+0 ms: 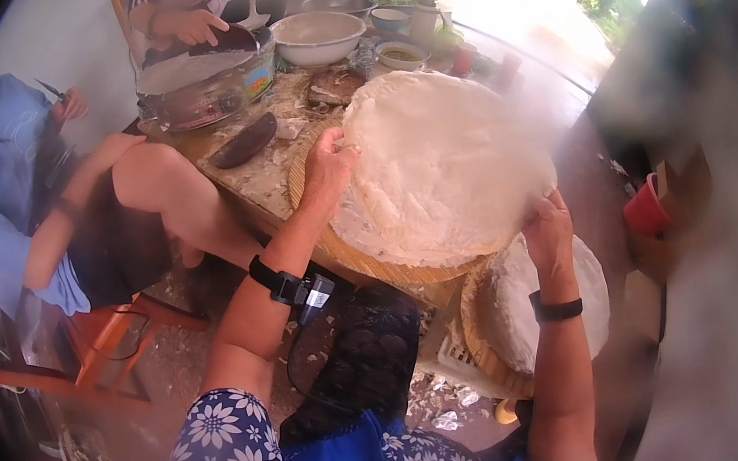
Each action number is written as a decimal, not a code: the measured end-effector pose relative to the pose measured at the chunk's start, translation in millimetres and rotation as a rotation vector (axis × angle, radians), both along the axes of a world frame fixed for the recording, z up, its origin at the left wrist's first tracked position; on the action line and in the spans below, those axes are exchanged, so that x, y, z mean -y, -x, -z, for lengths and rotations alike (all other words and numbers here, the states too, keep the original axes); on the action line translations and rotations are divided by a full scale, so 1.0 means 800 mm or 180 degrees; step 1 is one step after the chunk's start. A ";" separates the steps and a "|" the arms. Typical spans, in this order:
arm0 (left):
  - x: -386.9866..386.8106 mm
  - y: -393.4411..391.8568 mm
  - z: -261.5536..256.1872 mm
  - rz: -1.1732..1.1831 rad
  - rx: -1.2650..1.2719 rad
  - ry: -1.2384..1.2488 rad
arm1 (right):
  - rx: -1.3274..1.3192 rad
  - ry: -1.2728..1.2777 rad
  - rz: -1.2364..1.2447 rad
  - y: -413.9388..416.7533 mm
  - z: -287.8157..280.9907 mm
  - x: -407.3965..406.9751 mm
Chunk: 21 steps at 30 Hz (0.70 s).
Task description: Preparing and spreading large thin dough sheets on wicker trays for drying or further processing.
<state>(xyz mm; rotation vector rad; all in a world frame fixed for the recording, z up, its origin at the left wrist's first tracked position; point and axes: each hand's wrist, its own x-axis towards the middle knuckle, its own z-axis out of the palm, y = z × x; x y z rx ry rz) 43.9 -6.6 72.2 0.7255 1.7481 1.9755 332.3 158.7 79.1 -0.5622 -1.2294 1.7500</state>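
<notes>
A large, pale, thin round flatbread sheet (436, 157) hangs tilted in front of me. My left hand (330, 168) pinches its left edge between thumb and fingers. Down at its lower right edge, my right hand (547, 226) grips the rim. Beneath the sheet lies a round woven straw mat (374, 265), with more pale sheet surface showing near its front edge. A second round mat (492, 354) sits lower at the right, bearing pale round flatbread (511, 309) partly hidden by my right forearm. A haze blurs the sheet's right side.
Another person's hand (195, 28) rests at a round griddle (199, 106) coated in batter. A dark curved scraper (245, 142) lies on the crumb-strewn table (241, 177). Behind are a white basin (319, 36) and small bowls (401, 55). A seated person's knee (152, 172) is at left; a red bucket (645, 209), right.
</notes>
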 end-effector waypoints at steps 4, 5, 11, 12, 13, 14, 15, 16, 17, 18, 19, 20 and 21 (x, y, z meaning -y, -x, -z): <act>0.002 0.033 0.043 -0.0130 -0.0047 0.0321 | 0.0841 0.0037 0.0015 0.023 0.040 0.012; 0.002 0.042 0.058 -0.0318 -0.0479 0.0699 | 0.0852 0.0032 0.0008 0.023 0.048 0.010; 0.003 0.044 0.100 -0.0867 -0.1613 0.1134 | 0.1539 0.0137 0.0105 0.026 0.035 0.024; 0.003 0.045 0.101 -0.0966 -0.1660 0.1184 | 0.1574 0.0116 0.0025 0.026 0.030 0.026; 0.003 0.045 0.102 -0.0961 -0.1656 0.1183 | 0.1609 0.0097 -0.0057 0.027 0.026 0.027; 0.003 0.045 0.102 -0.0935 -0.1599 0.1061 | 0.1613 0.0098 -0.0054 0.028 0.025 0.027; 0.004 0.043 0.103 -0.0890 -0.1543 0.0943 | 0.1474 0.0147 -0.0092 0.027 0.024 0.027; 0.004 0.043 0.104 -0.0865 -0.1542 0.0946 | 0.1334 0.0195 -0.0129 0.025 0.023 0.028; 0.003 0.043 0.103 -0.0834 -0.1651 0.0915 | 0.1337 0.0209 -0.0106 0.024 0.032 0.024; 0.000 0.042 0.101 -0.0790 -0.1760 0.0870 | 0.1364 -0.0209 -0.0145 0.024 0.038 0.022; -0.002 0.039 0.100 -0.0744 -0.1762 0.0856 | 0.1384 -0.0414 -0.0135 0.020 0.041 0.019; -0.002 0.038 0.099 -0.0732 -0.1864 0.1115 | 0.1402 -0.0614 -0.0127 0.017 0.045 0.016; -0.001 0.039 0.099 -0.0732 -0.1968 0.1391 | 0.1647 -0.0159 -0.0049 0.028 0.035 0.026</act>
